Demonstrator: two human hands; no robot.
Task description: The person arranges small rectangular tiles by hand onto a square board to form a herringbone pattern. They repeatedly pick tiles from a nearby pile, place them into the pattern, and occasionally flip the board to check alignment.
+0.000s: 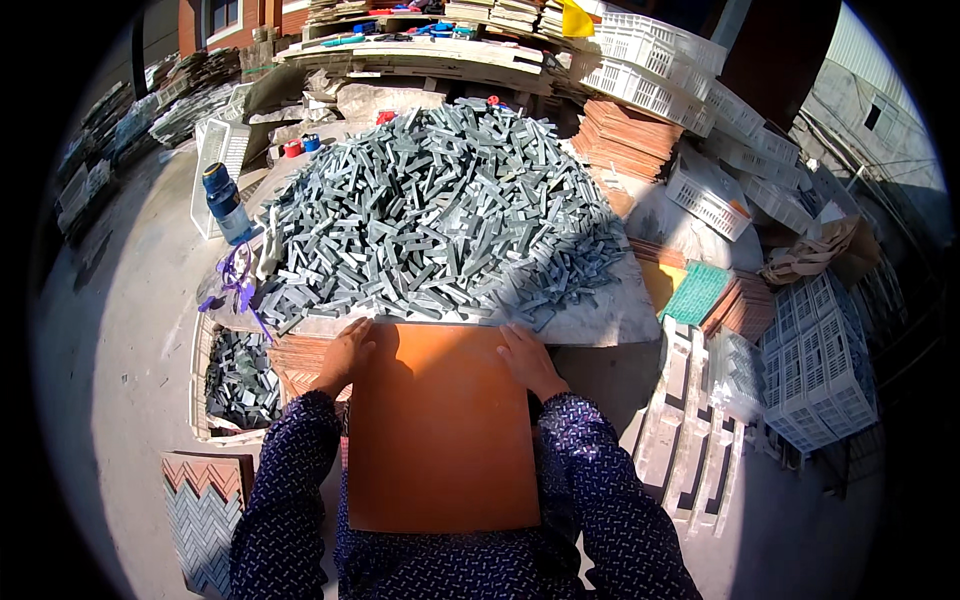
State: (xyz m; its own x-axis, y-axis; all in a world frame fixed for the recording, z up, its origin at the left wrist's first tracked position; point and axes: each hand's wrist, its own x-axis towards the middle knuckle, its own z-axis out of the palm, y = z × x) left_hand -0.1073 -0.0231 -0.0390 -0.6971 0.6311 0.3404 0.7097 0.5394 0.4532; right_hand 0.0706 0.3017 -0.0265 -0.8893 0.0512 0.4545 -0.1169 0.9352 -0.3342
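A flat, square orange board [440,430] lies across the person's lap, its far edge against the near edge of the surface [600,325]. It is plain and smooth, lit by sun, with nothing lying on it. The left hand [345,357] grips its far left corner and the right hand [528,358] rests on its far right corner.

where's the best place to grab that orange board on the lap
Probably by its two long side edges near the far corners, coming in from either side. The orange board lies flat on the lap, its far edge against the worktable; the left hand and right hand already rest there.
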